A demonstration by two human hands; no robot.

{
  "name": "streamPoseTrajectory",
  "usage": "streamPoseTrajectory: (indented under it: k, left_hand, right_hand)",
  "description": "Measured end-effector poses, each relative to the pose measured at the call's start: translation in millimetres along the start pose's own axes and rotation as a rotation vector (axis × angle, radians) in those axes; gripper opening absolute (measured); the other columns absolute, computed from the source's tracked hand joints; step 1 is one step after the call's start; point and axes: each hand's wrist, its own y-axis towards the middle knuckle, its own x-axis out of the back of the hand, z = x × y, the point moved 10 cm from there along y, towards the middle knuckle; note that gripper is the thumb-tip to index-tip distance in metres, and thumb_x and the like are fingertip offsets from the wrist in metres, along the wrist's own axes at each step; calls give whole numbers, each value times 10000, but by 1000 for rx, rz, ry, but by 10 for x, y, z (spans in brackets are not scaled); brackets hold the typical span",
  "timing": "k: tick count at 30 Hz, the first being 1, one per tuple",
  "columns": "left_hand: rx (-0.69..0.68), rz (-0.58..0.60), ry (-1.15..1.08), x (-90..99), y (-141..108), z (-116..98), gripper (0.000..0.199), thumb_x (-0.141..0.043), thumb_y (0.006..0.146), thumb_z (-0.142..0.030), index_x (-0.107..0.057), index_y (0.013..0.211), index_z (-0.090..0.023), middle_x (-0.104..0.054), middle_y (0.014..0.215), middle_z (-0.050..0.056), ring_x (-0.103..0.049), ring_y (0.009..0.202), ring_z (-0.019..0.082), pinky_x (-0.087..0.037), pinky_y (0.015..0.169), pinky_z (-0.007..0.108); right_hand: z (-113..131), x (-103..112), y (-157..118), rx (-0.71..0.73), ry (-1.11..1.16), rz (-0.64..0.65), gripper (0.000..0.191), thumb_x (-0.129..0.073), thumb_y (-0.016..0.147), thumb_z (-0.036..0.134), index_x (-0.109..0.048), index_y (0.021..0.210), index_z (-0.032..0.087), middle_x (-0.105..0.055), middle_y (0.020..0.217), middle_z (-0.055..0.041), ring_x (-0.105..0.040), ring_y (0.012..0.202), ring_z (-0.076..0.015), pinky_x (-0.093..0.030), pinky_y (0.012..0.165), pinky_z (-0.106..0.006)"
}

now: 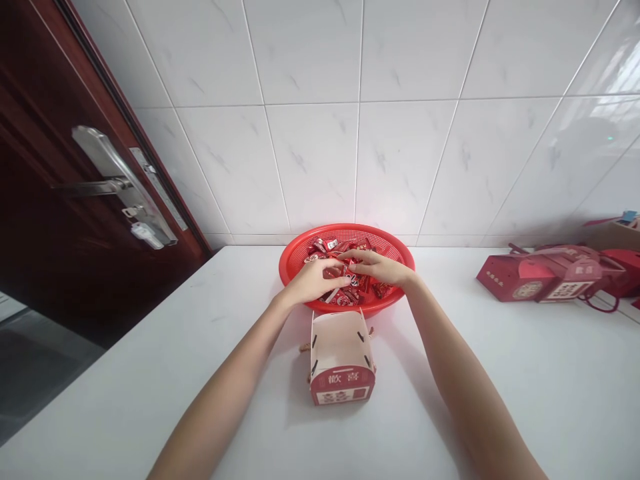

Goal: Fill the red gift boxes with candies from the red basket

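A red plastic basket (345,231) with a perforated wall holds a heap of candies (345,298) in shiny red wrappers. My left hand (314,281) reaches over its left side, thumb and fingers stretched apart on the candies. From the right comes my right hand (383,267), its fingers extended over the heap and nearly meeting the left fingertips. Neither hand shows a candy lifted clear of the pile. Just in front of the basket, between my forearms, stands an open red and white gift box (342,393) with rope handles at its sides; its pale inside shows.
Several red gift boxes (530,280) lie at the right end of the white table (240,427), one with a loop handle. White tiles (315,160) rise behind the basket. At the left is a dark red door (45,160) with a metal handle.
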Motion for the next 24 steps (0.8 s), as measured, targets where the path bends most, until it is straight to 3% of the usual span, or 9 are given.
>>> streamPoseTrajectory:
  k: [3, 7, 9, 15, 18, 24]
  left_hand:
    - [-63, 35, -120, -45, 47, -83, 463, -740, 772, -585, -753, 961, -163, -769, 990, 88, -702, 988, 301, -549, 871, 403]
    - [-26, -86, -240, 90, 0, -44, 491, -781, 730, -633, -707, 848, -162, -747, 898, 65, -695, 915, 274, -547, 838, 390]
    - [-15, -137, -323, 147, -23, -17, 508, -815, 697, -631, -700, 845, -159, -745, 927, 66, -688, 932, 266, -542, 846, 378]
    - [-33, -176, -518, 191, -31, 2, 499, -840, 696, -621, -748, 888, -171, -738, 903, 35, -669, 898, 223, -533, 838, 338]
    - [-37, -174, -582, 202, -30, 4, 477, -857, 683, -609, -774, 888, -186, -741, 902, 28, -675, 901, 223, -543, 833, 334]
    - [-82, -140, -706, 230, -39, -23, 430, -897, 677, -521, -800, 931, -187, -769, 971, 50, -698, 962, 242, -556, 858, 337]
  right_hand:
    - [26, 23, -10, 30, 30, -17, 360, -587, 992, 429, -675, 1304, 274, -597, 1460, -55, -532, 1355, -251, -422, 1146, -415]
    - [58, 51, -7, 68, 22, -51, 408, -708, 886, 547, -755, 1061, 181, -722, 1074, -76, -658, 984, -226, -525, 876, -360]
    - [106, 78, -11, 99, 56, -80, 425, -724, 860, 572, -760, 945, 157, -708, 910, -53, -631, 830, -187, -504, 754, -320]
    - [326, 118, -32, 209, 228, -116, 407, -774, 818, 544, -707, 759, 147, -595, 678, 12, -497, 631, -113, -393, 592, -266]
    - [391, 124, -29, 239, 261, -141, 393, -771, 829, 517, -672, 711, 156, -543, 633, 35, -441, 584, -93, -354, 561, -258]
    - [413, 79, 21, 285, 258, -190, 374, -752, 850, 508, -679, 715, 167, -576, 674, 20, -489, 626, -110, -378, 585, -264]
